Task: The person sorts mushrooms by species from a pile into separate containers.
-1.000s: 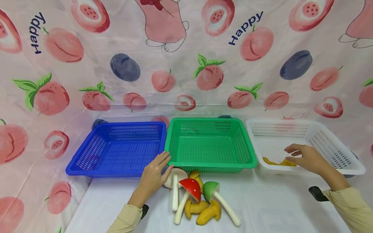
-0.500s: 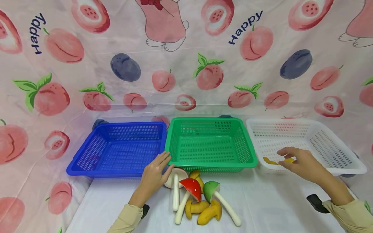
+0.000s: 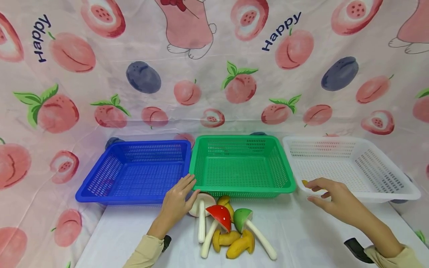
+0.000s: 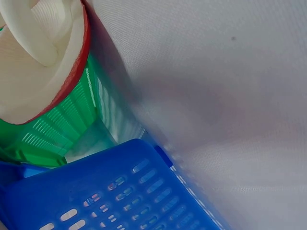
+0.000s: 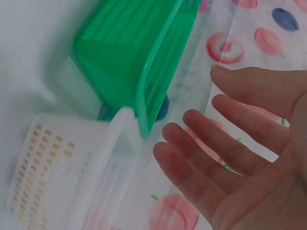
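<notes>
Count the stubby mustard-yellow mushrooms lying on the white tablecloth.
3: the back mushroom, near the green perforated plastic basket, partly covered by the red-capped, white-stemmed mushroom; then the middle mushroom and the front mushroom, lower in the head view. Others could be hidden.

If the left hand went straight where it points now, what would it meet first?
Probably the green basket, at its near-left corner; whether the left hand touches it is unclear.
</notes>
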